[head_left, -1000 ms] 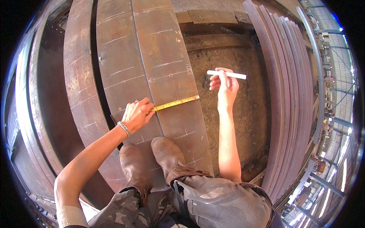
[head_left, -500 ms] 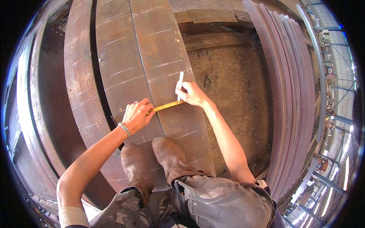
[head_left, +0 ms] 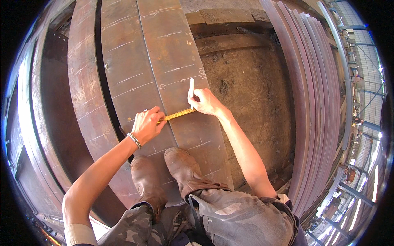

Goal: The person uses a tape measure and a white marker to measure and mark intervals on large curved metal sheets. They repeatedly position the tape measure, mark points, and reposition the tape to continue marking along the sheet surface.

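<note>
A yellow measuring tape (head_left: 179,114) lies across two steel plates, over the seam between them. My left hand (head_left: 147,124) is closed on its left end, pressed down against the left plate (head_left: 133,96). On the right plate (head_left: 174,61), my right hand (head_left: 206,101) pinches a white chalk stick (head_left: 191,84) that stands nearly upright. The chalk's lower end is at the tape's right end, near the plate's outer edge; whether the fingers also touch the tape is hidden. Thin white lines and small loops are drawn across both plates.
My brown boots (head_left: 180,164) stand on the plates just below the tape. A dark gap (head_left: 107,78) runs along the left. To the right is a lower, dirt-brown recess (head_left: 250,94), then a row of long steel plates on edge (head_left: 305,106).
The chalk stick has become slightly more upright in my right hand. My left hand and the tape stay in place. The view has shifted a little.
</note>
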`<state>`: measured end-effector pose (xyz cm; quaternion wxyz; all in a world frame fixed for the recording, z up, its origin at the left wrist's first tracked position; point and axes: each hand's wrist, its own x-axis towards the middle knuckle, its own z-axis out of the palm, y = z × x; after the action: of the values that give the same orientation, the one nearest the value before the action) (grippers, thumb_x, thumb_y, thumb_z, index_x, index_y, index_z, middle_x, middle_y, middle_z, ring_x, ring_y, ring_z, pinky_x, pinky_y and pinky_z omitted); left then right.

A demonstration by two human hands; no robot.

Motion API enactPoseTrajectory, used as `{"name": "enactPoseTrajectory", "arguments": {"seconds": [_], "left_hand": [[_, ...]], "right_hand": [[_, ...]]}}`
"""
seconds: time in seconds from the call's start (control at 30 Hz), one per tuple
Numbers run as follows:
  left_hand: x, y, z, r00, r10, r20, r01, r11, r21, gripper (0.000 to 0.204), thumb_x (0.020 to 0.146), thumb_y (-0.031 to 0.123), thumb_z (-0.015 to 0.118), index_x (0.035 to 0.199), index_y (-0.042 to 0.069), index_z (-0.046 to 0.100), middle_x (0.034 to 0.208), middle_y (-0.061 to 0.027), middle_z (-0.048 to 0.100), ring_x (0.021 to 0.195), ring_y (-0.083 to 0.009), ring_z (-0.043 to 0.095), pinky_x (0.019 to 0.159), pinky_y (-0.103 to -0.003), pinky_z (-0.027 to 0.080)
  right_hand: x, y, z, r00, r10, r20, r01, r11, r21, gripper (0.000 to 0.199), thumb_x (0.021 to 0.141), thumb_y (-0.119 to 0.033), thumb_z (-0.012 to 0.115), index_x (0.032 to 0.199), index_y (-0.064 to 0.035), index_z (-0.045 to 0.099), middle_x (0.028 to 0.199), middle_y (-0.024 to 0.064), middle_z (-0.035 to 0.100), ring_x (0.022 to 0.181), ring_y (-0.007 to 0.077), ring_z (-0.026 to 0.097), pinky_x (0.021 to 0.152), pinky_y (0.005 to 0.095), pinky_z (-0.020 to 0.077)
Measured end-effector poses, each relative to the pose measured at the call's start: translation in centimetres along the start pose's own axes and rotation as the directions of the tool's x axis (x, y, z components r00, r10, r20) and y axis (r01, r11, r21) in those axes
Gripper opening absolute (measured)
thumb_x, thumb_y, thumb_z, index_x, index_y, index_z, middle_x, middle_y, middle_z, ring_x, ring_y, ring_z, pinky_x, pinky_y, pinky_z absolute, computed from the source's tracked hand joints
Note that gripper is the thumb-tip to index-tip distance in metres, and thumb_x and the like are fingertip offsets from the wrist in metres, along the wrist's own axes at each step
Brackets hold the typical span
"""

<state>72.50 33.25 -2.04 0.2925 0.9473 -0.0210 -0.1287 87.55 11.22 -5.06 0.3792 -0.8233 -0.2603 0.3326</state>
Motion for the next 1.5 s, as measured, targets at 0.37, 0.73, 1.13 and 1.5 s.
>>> {"name": "enactPoseTrajectory", "arguments": {"seconds": [0.37, 0.73, 1.13, 1.5], "left_hand": [[-0.1, -0.3, 0.2, 1.0, 0.003, 0.0, -0.003, 1.0, 0.013, 0.014, 0.084, 0.021, 0.072, 0.085, 0.007, 0.071, 0.087, -0.0065, 0.064, 0.074, -0.0314, 0.066, 0.068, -0.044, 0.053], [1.3, 0.0, -1.0, 0.995, 0.019, -0.101, -0.021, 1.0, -0.02, 0.015, 0.085, 0.021, 0.071, 0.087, 0.006, 0.07, 0.087, -0.0089, 0.063, 0.076, -0.0323, 0.066, 0.069, -0.044, 0.053], [5.7, -3.3, -4.3, 0.996, 0.031, -0.088, -0.022, 0.995, 0.101, 0.015, 0.085, 0.019, 0.07, 0.083, 0.004, 0.069, 0.087, -0.0082, 0.064, 0.074, -0.0305, 0.065, 0.067, -0.042, 0.053], [5.5, -3.4, -4.1, 0.993, 0.04, -0.107, -0.029, 0.994, 0.102, 0.014, 0.085, 0.018, 0.07, 0.084, 0.004, 0.069, 0.089, -0.008, 0.064, 0.075, -0.0324, 0.065, 0.068, -0.044, 0.053]], "right_hand": [[-0.4, -2.0, -1.3, 0.863, -0.241, -0.443, 0.303, 0.95, 0.074, 0.01, 0.097, -0.011, 0.059, 0.093, -0.0022, 0.06, 0.071, 0.0074, 0.06, 0.057, 0.0133, 0.058, 0.054, 0.0295, 0.0461], [-2.5, -2.0, -5.8, 0.767, 0.027, -0.641, 0.27, 0.893, 0.361, 0.015, 0.103, -0.017, 0.055, 0.101, -0.0036, 0.061, 0.075, 0.0026, 0.064, 0.062, 0.005, 0.059, 0.054, 0.02, 0.0488], [-1.9, -1.6, -7.4, 0.745, 0.055, -0.665, 0.286, 0.874, 0.392, 0.014, 0.102, -0.016, 0.055, 0.099, -0.0039, 0.061, 0.073, 0.0037, 0.065, 0.06, 0.0058, 0.06, 0.051, 0.0206, 0.0474], [-1.7, -1.6, -6.6, 0.766, 0.079, -0.638, 0.26, 0.87, 0.419, 0.014, 0.102, -0.016, 0.056, 0.098, -0.0035, 0.062, 0.072, 0.0036, 0.064, 0.059, 0.0053, 0.059, 0.05, 0.0206, 0.0466]]}}
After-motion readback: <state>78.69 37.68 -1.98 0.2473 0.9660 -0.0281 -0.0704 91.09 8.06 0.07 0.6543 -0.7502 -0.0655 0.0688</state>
